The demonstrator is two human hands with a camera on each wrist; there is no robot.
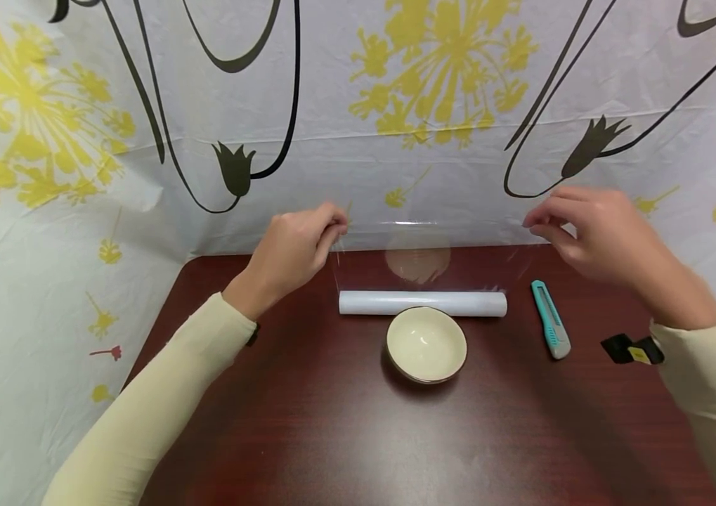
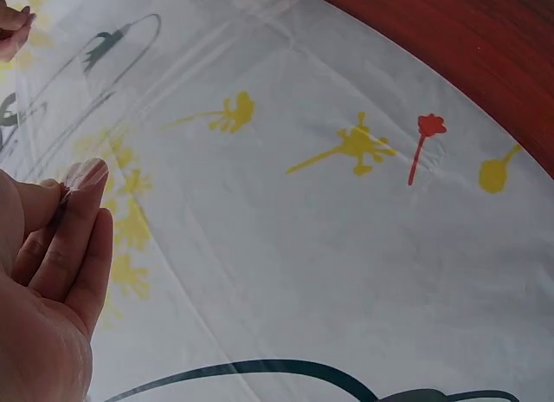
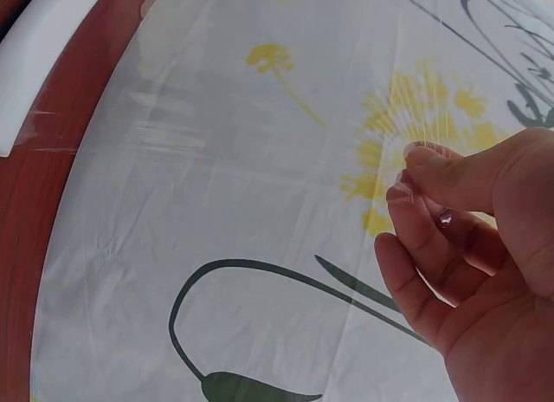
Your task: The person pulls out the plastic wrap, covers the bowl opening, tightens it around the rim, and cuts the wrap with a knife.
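Note:
A clear sheet of cling film (image 1: 417,256) rises from its white roll (image 1: 422,303), stretched between both hands and mirroring the bowl. My left hand (image 1: 297,242) pinches one corner between thumb and fingertips; the left wrist view shows film bunched at the fingertips (image 2: 86,172). On the other side my right hand (image 1: 604,232) pinches the opposite corner, with creases fanning out from the thumb in the right wrist view. Just in front of the roll stands a cream bowl (image 1: 427,344) with a brown rim. Both hands are raised beyond the roll, near the table's back edge.
A turquoise and grey utility knife (image 1: 550,320) lies on the dark red wooden table (image 1: 332,422), right of the roll. White sheeting (image 1: 332,154) with yellow and dark plant prints hangs behind the table and along its left side.

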